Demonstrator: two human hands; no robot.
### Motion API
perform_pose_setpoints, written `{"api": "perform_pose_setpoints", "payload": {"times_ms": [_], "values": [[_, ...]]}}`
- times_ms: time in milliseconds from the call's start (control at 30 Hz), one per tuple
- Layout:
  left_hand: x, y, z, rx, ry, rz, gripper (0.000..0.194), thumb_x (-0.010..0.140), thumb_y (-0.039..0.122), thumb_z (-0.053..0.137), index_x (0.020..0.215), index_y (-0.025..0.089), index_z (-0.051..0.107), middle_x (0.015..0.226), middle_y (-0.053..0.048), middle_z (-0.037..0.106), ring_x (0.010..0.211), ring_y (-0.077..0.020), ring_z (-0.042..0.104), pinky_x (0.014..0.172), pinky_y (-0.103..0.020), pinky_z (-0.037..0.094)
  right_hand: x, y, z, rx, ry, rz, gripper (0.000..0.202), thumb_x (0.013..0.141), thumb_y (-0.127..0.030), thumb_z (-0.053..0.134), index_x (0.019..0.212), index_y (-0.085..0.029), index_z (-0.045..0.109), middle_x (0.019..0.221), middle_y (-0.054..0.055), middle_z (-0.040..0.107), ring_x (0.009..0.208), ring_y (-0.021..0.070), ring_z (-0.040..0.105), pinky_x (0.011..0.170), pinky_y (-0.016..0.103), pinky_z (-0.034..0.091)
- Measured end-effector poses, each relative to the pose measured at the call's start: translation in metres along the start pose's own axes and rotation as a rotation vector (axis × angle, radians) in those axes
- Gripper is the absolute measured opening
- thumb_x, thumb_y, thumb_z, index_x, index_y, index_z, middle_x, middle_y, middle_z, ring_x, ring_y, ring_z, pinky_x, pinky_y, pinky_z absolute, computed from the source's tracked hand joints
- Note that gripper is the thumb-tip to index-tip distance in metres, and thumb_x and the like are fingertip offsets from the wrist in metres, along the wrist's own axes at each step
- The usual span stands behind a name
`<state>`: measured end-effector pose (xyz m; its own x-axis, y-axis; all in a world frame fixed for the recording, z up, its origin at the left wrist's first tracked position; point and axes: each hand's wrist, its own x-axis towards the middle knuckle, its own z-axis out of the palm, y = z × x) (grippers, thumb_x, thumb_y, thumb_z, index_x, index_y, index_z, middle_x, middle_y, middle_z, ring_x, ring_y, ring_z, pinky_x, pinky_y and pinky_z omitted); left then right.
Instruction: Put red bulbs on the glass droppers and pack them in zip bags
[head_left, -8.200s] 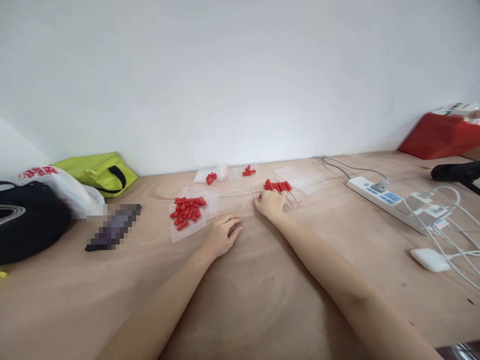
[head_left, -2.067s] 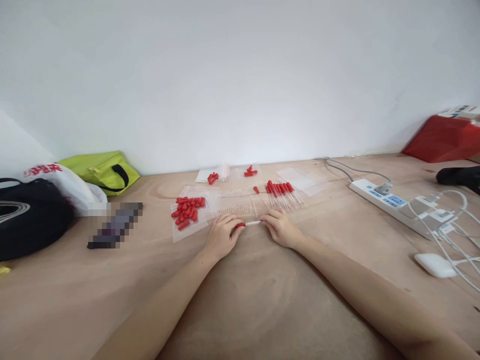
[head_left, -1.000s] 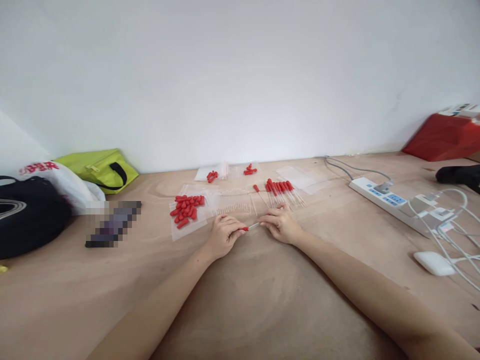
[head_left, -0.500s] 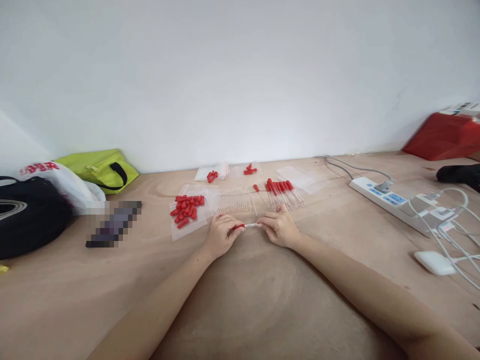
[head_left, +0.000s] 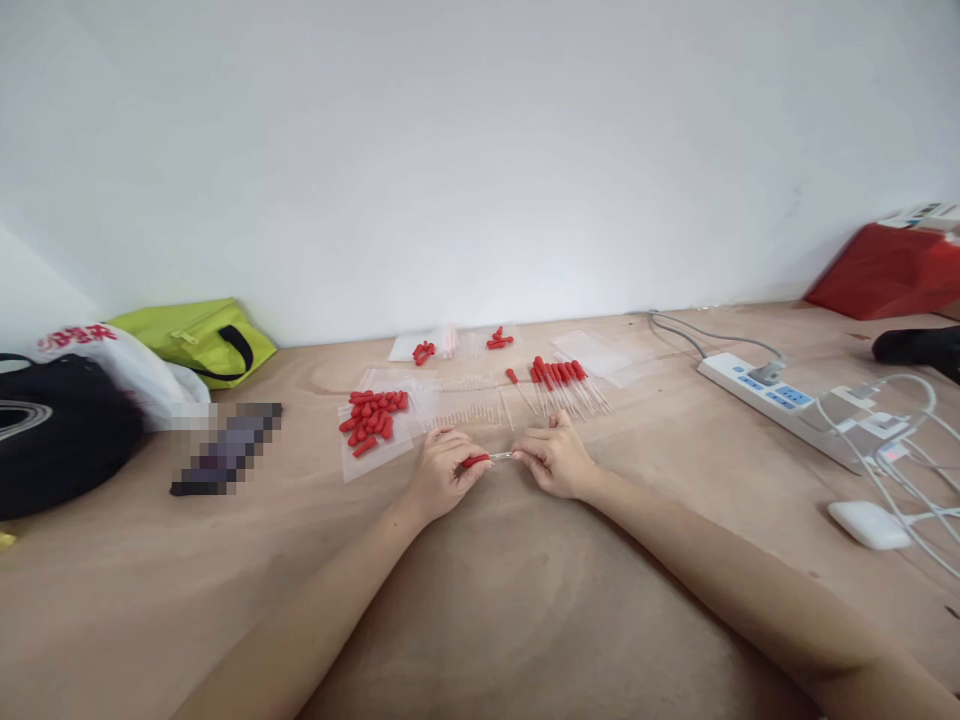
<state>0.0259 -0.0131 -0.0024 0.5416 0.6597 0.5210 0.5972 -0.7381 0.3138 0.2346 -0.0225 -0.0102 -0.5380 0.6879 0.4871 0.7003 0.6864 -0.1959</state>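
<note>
Between the thumb and fingers of my left hand (head_left: 448,470) is a red rubber dropper bulb (head_left: 475,461). My right hand (head_left: 557,457) pinches a thin clear glass tube (head_left: 501,456), whose left end meets the bulb. Whether the tube's end sits inside the bulb is too small to tell. Beyond my right hand lie several droppers (head_left: 559,375) with red bulbs on clear tubes. Rows of bare tubes (head_left: 469,402) lie just past both hands. Left of them, a pile of loose red bulbs (head_left: 373,415) rests on a clear plastic bag (head_left: 356,466).
Small bags with red bulbs (head_left: 424,352) lie near the wall. A white power strip (head_left: 772,400) with cables and a white charger (head_left: 870,525) occupies the right. On the left are a pixelated dark object (head_left: 229,448), a black bag (head_left: 67,440) and a lime-green bag (head_left: 202,335).
My left fingers have shifted slightly, so more of the red bulb shows. The bulb and tube sit a little lower, and less tube is visible between my hands.
</note>
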Motion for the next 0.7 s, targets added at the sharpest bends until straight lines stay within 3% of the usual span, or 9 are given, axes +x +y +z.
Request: {"api": "perform_pose_setpoints", "payload": {"times_ms": [300,500,700], "values": [[-0.001,0.002,0.001,-0.011,-0.078,0.0,0.018,0.08,0.033,0.049,0.072,0.021,0.06,0.068,0.0,0.065,0.076,-0.0161,0.059,0.092,-0.039,0.03,0.001,-0.004,0.007,0.029,-0.005,-0.011,0.025,0.085,-0.023,0.038,0.073,-0.018,0.059,0.065,0.0,0.06,0.059,0.0097,0.047,0.066,0.029,0.017],[-0.001,0.0,0.001,-0.01,-0.074,0.016,0.016,0.08,0.032,0.05,0.074,0.021,0.06,0.069,0.001,0.065,0.076,-0.0156,0.059,0.092,-0.038,0.029,0.003,-0.006,0.006,0.058,-0.023,0.012,0.026,0.086,-0.023,0.037,0.072,-0.017,0.058,0.065,0.0,0.06,0.059,0.01,0.046,0.067,0.03,0.018],[0.001,-0.009,-0.006,0.092,-0.036,-0.002,0.014,0.081,0.032,0.05,0.08,0.023,0.061,0.079,0.0,0.067,0.081,-0.0164,0.059,0.094,-0.04,0.025,0.012,-0.011,-0.003,-0.057,-0.076,-0.003,0.02,0.084,-0.027,0.043,0.076,-0.019,0.06,0.073,0.003,0.062,0.074,0.0157,0.049,0.066,0.031,0.02]]}}
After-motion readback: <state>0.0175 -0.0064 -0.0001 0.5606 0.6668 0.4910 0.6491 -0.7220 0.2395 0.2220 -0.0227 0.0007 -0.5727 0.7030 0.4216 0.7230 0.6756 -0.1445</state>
